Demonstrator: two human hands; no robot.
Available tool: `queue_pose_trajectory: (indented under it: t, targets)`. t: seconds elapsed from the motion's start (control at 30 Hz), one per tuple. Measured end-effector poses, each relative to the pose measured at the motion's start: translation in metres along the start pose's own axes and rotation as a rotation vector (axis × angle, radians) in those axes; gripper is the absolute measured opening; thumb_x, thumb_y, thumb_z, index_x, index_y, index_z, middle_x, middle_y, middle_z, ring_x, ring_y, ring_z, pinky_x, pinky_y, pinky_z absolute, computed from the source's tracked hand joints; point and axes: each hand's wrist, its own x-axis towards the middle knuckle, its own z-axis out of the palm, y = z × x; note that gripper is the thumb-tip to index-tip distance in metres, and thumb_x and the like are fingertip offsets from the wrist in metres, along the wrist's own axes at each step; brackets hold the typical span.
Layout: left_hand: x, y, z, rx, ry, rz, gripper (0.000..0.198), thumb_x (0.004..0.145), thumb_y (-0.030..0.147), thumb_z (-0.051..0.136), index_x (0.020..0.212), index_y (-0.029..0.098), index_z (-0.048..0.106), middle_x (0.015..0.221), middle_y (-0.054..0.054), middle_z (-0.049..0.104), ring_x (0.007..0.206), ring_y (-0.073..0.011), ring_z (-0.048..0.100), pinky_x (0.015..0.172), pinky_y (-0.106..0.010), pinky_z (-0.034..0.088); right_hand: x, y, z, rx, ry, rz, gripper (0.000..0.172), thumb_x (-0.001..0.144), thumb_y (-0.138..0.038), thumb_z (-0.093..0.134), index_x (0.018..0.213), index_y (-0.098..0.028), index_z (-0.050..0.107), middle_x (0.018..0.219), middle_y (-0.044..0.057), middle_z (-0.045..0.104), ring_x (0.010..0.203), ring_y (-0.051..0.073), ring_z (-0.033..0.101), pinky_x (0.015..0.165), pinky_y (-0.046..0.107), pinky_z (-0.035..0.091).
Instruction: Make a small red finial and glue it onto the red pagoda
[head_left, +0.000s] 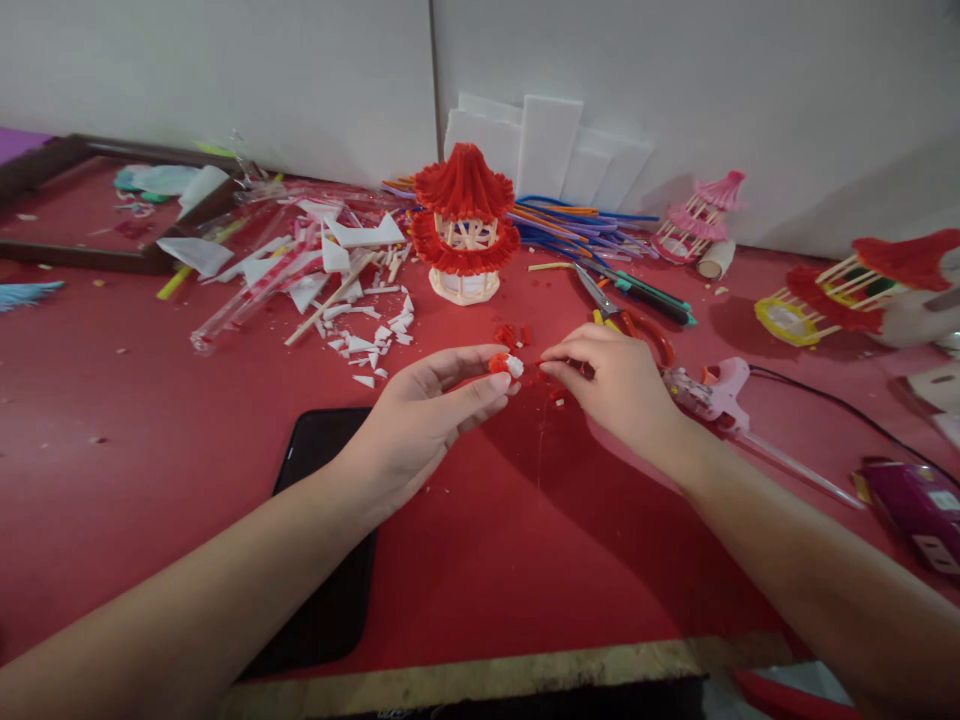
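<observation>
Between the thumb and fingers of my left hand is a small red-and-white piece, its white end facing right. Just to its right, my right hand pinches with thumb and forefinger; a tiny red bit seems to show at the fingertips, too small to name surely. Small red scraps lie on the table right behind my hands. Farther back stands a little pavilion model with two red ruffled roofs, pale stick posts and a pale base.
White foam scraps and clear plastic strips litter the left. A black phone lies under my left forearm. Scissors, a cutter and a pink glue gun lie right. Pink and red-yellow models stand beyond.
</observation>
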Motion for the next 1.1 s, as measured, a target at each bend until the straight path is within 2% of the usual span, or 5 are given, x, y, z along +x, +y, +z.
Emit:
queue_pose_trajectory:
  t: [0.2,0.53,0.67,0.83,1.1]
  targets:
    - [0.001,0.004,0.002,-0.101,0.062,-0.066,0.008,0.087,0.017,0.071,0.081,0.017,0.077,0.080,-0.002,0.077,0.071,-0.0104,0.071,0.077,-0.022,0.059,-0.009,-0.002,-0.001,0.169,0.137,0.096,0.012,0.094,-0.018,0.056,0.097,-0.022,0.067,0.089,0.003,0.078,0.080,0.017,0.074,0.075,0.031,0.055]
    - [0.001,0.007,0.003,-0.117,0.032,-0.124,0.013,0.089,0.005,0.064,0.089,0.016,0.072,0.081,-0.001,0.078,0.069,-0.0113,0.076,0.070,-0.018,0.061,-0.020,-0.009,0.005,0.062,0.262,-0.107,0.014,0.094,-0.014,0.055,0.099,-0.020,0.066,0.095,0.006,0.073,0.088,0.017,0.069,0.079,0.031,0.055]
    - [0.000,0.009,0.003,-0.112,0.004,-0.195,0.014,0.090,0.006,0.063,0.095,0.017,0.070,0.086,-0.004,0.080,0.077,-0.0189,0.079,0.064,-0.020,0.062,-0.021,-0.009,0.006,0.059,0.267,-0.099,0.016,0.095,-0.016,0.055,0.105,-0.023,0.066,0.098,0.004,0.076,0.090,0.018,0.071,0.082,0.033,0.055]
    - [-0.001,0.007,0.003,-0.107,0.001,-0.201,0.015,0.091,0.006,0.061,0.092,0.014,0.073,0.088,-0.005,0.080,0.076,-0.0165,0.079,0.071,-0.020,0.062,-0.022,-0.012,0.006,0.095,0.289,-0.061,0.008,0.093,-0.021,0.061,0.088,-0.022,0.067,0.081,0.002,0.074,0.075,0.016,0.069,0.071,0.029,0.054]
    - [-0.001,0.006,0.002,-0.099,-0.026,-0.171,0.015,0.084,0.006,0.070,0.092,0.017,0.075,0.095,-0.003,0.079,0.082,-0.0129,0.076,0.074,-0.019,0.059,-0.031,-0.023,0.003,0.189,0.366,-0.090,0.015,0.093,-0.019,0.062,0.101,-0.027,0.072,0.096,0.003,0.077,0.084,0.017,0.072,0.073,0.032,0.058]
